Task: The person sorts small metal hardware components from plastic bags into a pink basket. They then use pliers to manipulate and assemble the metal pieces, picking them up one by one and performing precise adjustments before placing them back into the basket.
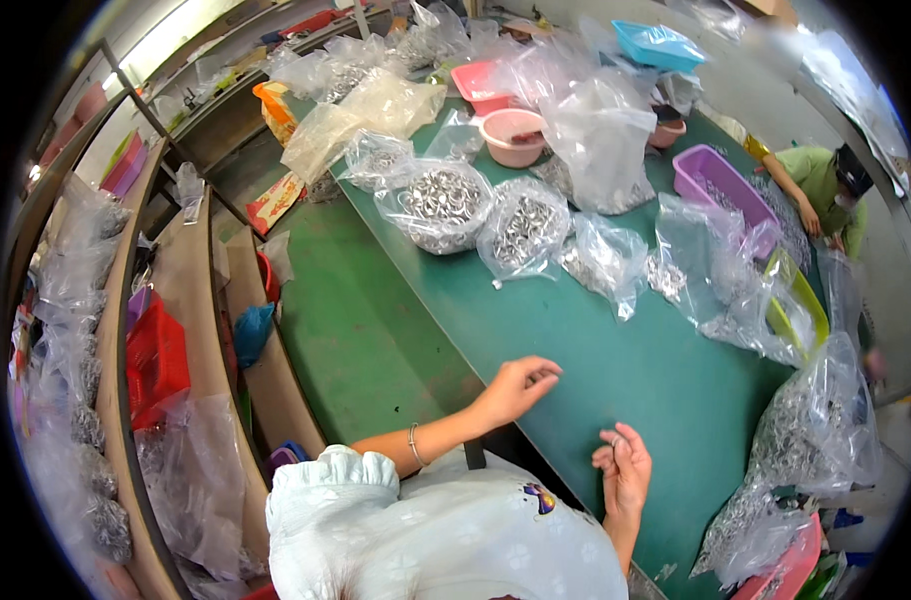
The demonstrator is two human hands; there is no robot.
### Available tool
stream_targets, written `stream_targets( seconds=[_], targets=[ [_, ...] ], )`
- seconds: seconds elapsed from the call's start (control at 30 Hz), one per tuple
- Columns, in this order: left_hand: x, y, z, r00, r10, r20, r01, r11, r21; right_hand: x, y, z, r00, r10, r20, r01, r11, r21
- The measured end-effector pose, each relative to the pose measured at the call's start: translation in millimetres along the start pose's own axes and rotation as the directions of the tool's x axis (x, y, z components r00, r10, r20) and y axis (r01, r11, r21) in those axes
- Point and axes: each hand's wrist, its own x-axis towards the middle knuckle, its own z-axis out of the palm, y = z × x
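Note:
My left hand (520, 388) hovers over the near edge of the green table (545, 335), its fingers bent and drawn together. Anything inside them is hidden. To its right my right hand (625, 470) is raised palm up with curled fingers. A tiny silvery ring shape (616, 441) shows at those fingers; whether it is held or worn I cannot tell. Beyond both hands lie clear plastic bags of silvery metal rings, among them a full round bag (443, 205), a second bag (523, 228) and a smaller bag (605, 258).
A purple basket (720, 180), a lime-green tray (797, 300) and pink bowls (513, 138) stand on the table. A large bag of metal pieces (815, 420) is at right. Shelves with a red basket (155, 360) line the left. Another person (820, 195) works at the far right.

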Motion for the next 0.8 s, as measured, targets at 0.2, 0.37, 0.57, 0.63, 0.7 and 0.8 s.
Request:
stream_targets(
  seconds=[0.2,0.37,0.57,0.63,0.7,0.8],
  targets=[
    [-29.0,5.1,39.2,0.8,-0.054,0.598,0.566,0.4,-0.721,-3.4,10.0,40.9,0.773,-0.529,0.349,0.55,0.285,-0.785],
    [-18.9,-18.8,53.2,0.813,-0.087,0.576,0.582,0.131,-0.802,-6.6,17.7,42.4,0.728,-0.576,0.37,0.563,0.196,-0.803],
    [-14.1,8.6,36.6,0.833,0.003,0.553,0.546,0.154,-0.823,-25.4,21.2,15.5,0.779,-0.624,0.056,0.448,0.492,-0.747],
    [-12.4,9.1,35.3,0.849,0.009,0.528,0.511,0.239,-0.826,-28.2,25.2,8.7,0.782,-0.621,0.045,0.434,0.492,-0.755],
    [-6.6,11.7,29.4,0.864,-0.026,0.502,0.487,0.295,-0.822,-32.9,29.9,2.7,0.78,-0.626,0.011,0.414,0.503,-0.759],
    [36.0,40.6,6.3,0.965,-0.087,0.247,0.251,0.572,-0.78,-31.2,37.6,-4.3,0.755,-0.656,-0.006,0.427,0.498,-0.755]
  ],
)
